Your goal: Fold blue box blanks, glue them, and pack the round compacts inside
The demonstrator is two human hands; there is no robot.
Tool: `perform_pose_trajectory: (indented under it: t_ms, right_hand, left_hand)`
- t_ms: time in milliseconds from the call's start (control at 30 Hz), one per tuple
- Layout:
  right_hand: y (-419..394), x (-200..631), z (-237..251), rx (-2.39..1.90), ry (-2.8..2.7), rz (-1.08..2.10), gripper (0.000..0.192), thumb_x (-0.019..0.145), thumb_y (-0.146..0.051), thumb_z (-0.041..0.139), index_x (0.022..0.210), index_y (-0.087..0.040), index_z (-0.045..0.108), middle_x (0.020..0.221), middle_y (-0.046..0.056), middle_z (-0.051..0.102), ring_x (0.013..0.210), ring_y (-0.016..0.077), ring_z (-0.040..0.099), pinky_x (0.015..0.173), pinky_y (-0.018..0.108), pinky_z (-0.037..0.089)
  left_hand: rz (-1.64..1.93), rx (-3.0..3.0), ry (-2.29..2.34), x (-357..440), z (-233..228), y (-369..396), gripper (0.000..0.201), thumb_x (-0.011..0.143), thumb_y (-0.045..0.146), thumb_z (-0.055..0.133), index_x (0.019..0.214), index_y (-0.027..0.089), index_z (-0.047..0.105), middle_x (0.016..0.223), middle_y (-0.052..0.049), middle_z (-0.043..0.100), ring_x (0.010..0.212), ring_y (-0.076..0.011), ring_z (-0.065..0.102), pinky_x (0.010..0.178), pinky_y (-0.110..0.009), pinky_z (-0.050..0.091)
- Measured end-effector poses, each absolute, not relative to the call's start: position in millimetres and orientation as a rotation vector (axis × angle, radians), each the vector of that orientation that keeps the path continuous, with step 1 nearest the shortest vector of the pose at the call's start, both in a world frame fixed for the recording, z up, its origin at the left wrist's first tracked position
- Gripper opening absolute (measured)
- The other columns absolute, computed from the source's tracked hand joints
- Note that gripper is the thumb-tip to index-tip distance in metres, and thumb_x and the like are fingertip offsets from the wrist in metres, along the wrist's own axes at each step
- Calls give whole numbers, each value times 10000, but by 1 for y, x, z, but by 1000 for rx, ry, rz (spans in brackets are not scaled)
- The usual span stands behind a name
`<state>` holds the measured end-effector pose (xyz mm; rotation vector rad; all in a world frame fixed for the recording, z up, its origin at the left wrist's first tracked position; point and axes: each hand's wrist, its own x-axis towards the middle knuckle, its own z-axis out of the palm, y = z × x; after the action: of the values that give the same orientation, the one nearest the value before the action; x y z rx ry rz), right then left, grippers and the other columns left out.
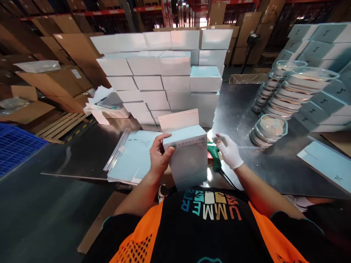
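Note:
A white carton (pixel 189 157) is tilted up against my front, its pale flap (pixel 181 122) standing open at the far side. My left hand (pixel 161 153), bare, grips the carton's left edge between thumb and fingers. To the right of the carton, my right hand (pixel 229 149) wears a white glove, with thumb and fingers apart and nothing held. Beside it a green glue gun (pixel 215 157) with a black cord lies on the metal table; the carton hides part of it. Flat pale blue carton blanks (pixel 134 153) lie in a pile left of my left hand.
A wall of stacked white boxes (pixel 148 65) stands behind. On the right are stacks of clear round containers (pixel 290 91), a lower stack (pixel 268 129), more boxes (pixel 329 44) and a flat blank (pixel 326 160). A blue crate (pixel 19 146) and brown cartons (pixel 57 82) stand left.

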<state>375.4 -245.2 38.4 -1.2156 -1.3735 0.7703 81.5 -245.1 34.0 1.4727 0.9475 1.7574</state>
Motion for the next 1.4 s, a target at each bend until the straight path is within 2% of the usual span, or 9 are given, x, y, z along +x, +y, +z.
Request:
perform_pose_trajectory:
  t_ms: [133, 300, 467, 600, 733, 867, 1067, 1200, 1400]
  right_hand:
    - [-237, 345, 72, -980, -1434, 1053, 830, 855, -819, 775, 1469, -276, 641, 1441, 113, 759, 1325, 311, 720, 1137, 476, 616]
    - [-239, 346, 73, -883, -1666, 977, 903, 738, -804, 926, 1378, -219, 676, 1501, 167, 716, 1417, 360, 670, 1231, 539, 541]
    - [-255, 361, 58, -708, -1891, 674, 340, 1013, -550, 800, 1223, -283, 793, 1646, 150, 641, 1533, 316, 613, 1275, 551, 502]
    - [-262, 345, 58, -703, -2040, 423, 226, 1096, -414, 676, 1251, -334, 820, 1583, 100, 707, 1399, 293, 687, 1229, 563, 535]
    - [-260, 320, 63, -741, -2195, 258, 505, 1086, -387, 693, 1580, -291, 650, 1790, 142, 503, 1462, 319, 635, 1278, 563, 495]
    - [-239, 357, 73, -791, -2227, 220, 945, 1062, -620, 679, 1801, -166, 306, 1896, 188, 271, 1715, 337, 375, 1391, 488, 375]
    - [-203, 556, 58, -1997, -1398, -189, 623, 973, -478, 778, 1413, -49, 671, 1752, 340, 421, 1661, 488, 299, 1327, 683, 258]
    - [-206, 614, 33, -2047, -1246, -35, 78, 927, -175, 677, 962, -122, 722, 1440, 292, 693, 1409, 371, 540, 1237, 563, 349]
    - [-201, 554, 23, -1714, -1269, 121, 109, 1036, -254, 712, 995, -157, 741, 1241, 145, 776, 1256, 295, 678, 1215, 548, 469]
  left_hand:
    - [1734, 1649, 918, 96, 34, -246, 714, 795, 870, 817, 1108, 232, 740, 1064, -80, 718, 954, -258, 710, 835, -373, 580]
    - [1896, 1637, 785, 105, 28, -243, 651, 813, 770, 895, 1151, 286, 621, 1247, -93, 707, 1228, -287, 734, 1103, -481, 570]
    - [1825, 1883, 625, 79, 31, -240, 335, 922, 564, 886, 1025, 275, 750, 1138, -76, 781, 1220, -318, 791, 1122, -560, 594]
    - [1520, 2089, 688, 51, 61, -234, 345, 798, 545, 985, 932, 283, 805, 1105, -89, 817, 1242, -384, 785, 1154, -635, 571]
    - [1098, 2262, 835, 57, 106, -234, 603, 510, 565, 1122, 970, 302, 835, 1218, -134, 827, 1236, -453, 739, 1205, -678, 517]
    - [1013, 2437, 957, 61, 134, -232, 754, 567, 681, 1067, 1187, 314, 848, 1115, -93, 810, 1070, -409, 733, 1176, -703, 502]
    - [1770, 1767, 1170, 35, 120, -196, 1261, 413, 598, 1137, 1553, 401, 636, 1461, -27, 691, 1291, -351, 666, 1162, -648, 562]
    - [1355, 1238, 768, 117, 59, -191, 716, 637, 642, 1037, 1177, 256, 770, 1190, -117, 833, 1092, -373, 788, 903, -584, 696]
    - [816, 758, 526, 279, 1, -186, 527, 664, 421, 1023, 1084, 220, 776, 1087, -91, 876, 1131, -357, 828, 970, -489, 700]
